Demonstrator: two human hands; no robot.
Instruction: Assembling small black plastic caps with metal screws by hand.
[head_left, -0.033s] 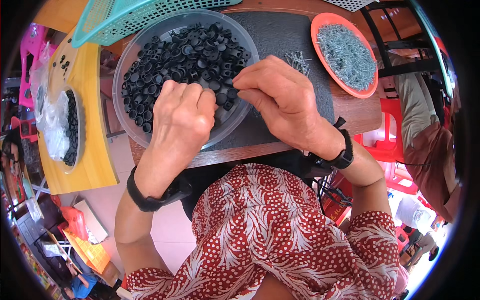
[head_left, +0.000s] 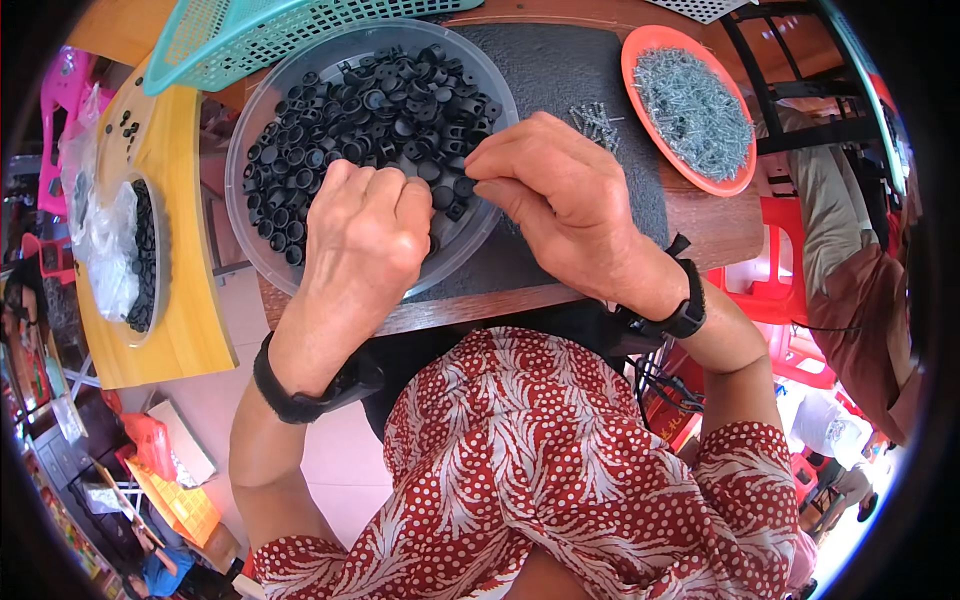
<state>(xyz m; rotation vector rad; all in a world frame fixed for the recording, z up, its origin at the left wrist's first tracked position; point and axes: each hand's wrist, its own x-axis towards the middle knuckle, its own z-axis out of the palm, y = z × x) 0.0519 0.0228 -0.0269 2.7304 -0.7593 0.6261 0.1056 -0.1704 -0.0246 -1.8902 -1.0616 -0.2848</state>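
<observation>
A clear round tub (head_left: 262,255) holds a heap of small black plastic parts (head_left: 370,110), many of them ring- or cap-shaped. Over its near side, my left hand (head_left: 365,225) is closed with the fingers curled under. What it grips, if anything, is hidden behind the knuckles. My right hand (head_left: 565,185) is above the tub's right rim, thumb and forefinger pinched together. Whatever is between those fingertips is too small to make out. The two hands are apart, fingertips facing each other. A small pile of screws (head_left: 597,124) lies to the right, beyond my right hand.
An orange plate (head_left: 745,180) full of screws stands at the right on the dark mat (head_left: 560,60) and table. Behind the tub is a teal basket (head_left: 240,52). On a yellow table (head_left: 190,300) at left are another tub and plastic bags (head_left: 105,250). Red stools (head_left: 775,285) stand right.
</observation>
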